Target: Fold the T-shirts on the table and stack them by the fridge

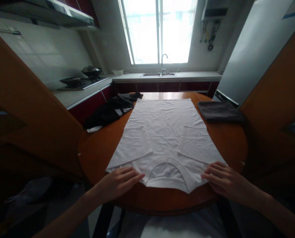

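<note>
A white T-shirt [166,122] lies spread flat on the round wooden table [97,155], its collar towards me and its hem at the far side. Both short sleeves are folded inward over the body. My left hand [122,180] is closed on the shoulder edge left of the collar, fingers on top of the cloth. At the opposite shoulder, my right hand [220,178] pinches the near edge, its thumb partly hidden. A small label shows inside the neck opening.
Dark clothes [112,110] lie in a loose heap at the table's far left. A folded dark grey cloth [220,111] rests at the far right. Beyond stand a counter with a sink [158,74], a stove with pans [82,82] and a refrigerator [249,49].
</note>
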### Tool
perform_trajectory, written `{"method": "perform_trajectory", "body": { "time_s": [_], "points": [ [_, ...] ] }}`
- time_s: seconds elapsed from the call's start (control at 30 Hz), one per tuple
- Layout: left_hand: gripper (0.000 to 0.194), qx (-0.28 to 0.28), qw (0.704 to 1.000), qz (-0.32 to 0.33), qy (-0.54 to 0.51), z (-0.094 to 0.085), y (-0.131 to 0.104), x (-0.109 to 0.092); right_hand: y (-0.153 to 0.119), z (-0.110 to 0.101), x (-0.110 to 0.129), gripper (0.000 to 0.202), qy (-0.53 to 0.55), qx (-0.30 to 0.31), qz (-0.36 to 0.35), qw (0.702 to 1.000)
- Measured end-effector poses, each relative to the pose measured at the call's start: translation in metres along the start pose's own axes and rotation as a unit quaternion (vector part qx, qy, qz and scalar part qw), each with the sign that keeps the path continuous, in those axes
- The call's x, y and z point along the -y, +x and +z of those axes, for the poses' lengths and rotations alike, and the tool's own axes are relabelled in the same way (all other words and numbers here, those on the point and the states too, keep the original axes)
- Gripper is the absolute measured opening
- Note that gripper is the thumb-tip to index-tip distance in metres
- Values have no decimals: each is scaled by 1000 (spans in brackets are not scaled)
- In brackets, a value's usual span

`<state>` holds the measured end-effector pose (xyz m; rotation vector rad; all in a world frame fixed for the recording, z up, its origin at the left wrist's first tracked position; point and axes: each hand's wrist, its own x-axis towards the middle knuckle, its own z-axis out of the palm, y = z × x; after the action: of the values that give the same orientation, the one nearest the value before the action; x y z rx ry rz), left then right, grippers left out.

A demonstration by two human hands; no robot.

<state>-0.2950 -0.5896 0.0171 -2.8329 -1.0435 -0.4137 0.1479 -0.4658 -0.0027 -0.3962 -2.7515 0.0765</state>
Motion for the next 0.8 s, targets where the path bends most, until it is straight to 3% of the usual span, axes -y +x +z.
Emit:
{"method": "perform_trajectory", "body": {
  "time_s": [0.1,0.27,0.4,0.5,0.63,0.8],
  "points": [
    [52,30,999,-23,-18,0,-6,0,-6,-2,-5,43,-8,-3,20,1000],
    [73,86,990,-105,29,-6,-23,4,-25,-4,-22,44,-45,-32,62,997],
    [87,64,974,-187,111,-3,-44,20,-49,-2,-39,37,-55,-56,112,991],
    [77,47,971,-209,101,-1,-57,34,-63,0,-47,30,-51,-83,138,986],
    [50,-3,970,-235,57,-3,-70,43,-71,0,-50,27,-36,-106,146,983],
    [28,-35,979,-200,-2,-7,-82,46,-73,-1,-51,27,-14,-119,140,983]
  ]
}}
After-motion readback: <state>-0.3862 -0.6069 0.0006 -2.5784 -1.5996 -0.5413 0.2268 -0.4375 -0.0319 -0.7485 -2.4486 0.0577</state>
